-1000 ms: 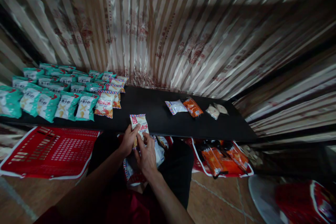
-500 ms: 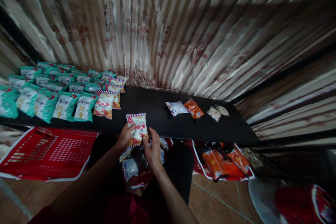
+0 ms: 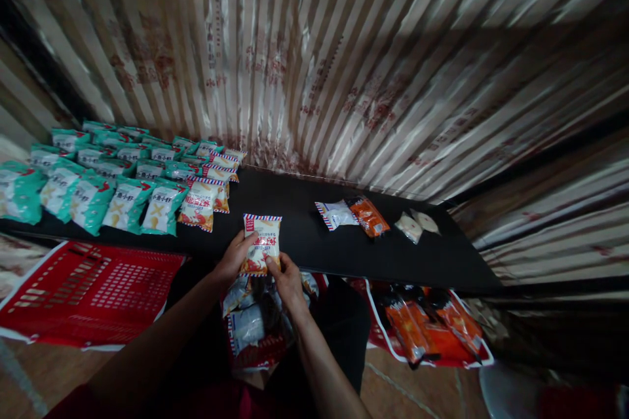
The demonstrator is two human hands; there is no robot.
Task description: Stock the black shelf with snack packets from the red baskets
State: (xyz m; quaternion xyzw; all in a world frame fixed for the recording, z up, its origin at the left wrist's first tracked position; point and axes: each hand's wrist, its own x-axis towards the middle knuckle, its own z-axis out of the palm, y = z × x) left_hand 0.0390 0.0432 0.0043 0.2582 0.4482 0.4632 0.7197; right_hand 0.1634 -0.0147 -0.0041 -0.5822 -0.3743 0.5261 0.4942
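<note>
Both hands grip one upright white-and-orange snack bag (image 3: 263,249) over the front edge of the black table (image 3: 289,209). My left hand (image 3: 234,258) pinches its left side, thumb across the front. My right hand (image 3: 287,280) holds its lower right corner. Below them, a red basket (image 3: 260,359) between my knees contains more snack bags. At the left of the table, rows of green bags (image 3: 125,204) stand beside several matching white-and-orange bags (image 3: 200,203).
Right of centre on the table lie a white packet (image 3: 337,215), an orange packet (image 3: 369,215) and two small pale packets (image 3: 409,227). A red basket (image 3: 113,288) sits at the left, another with orange packets (image 3: 417,327) at the right. A striped curtain (image 3: 314,78) hangs behind.
The right hand's fingers have closed more around the bag's lower right corner. The bag looks slightly more upright, and the whole view has shifted a little.
</note>
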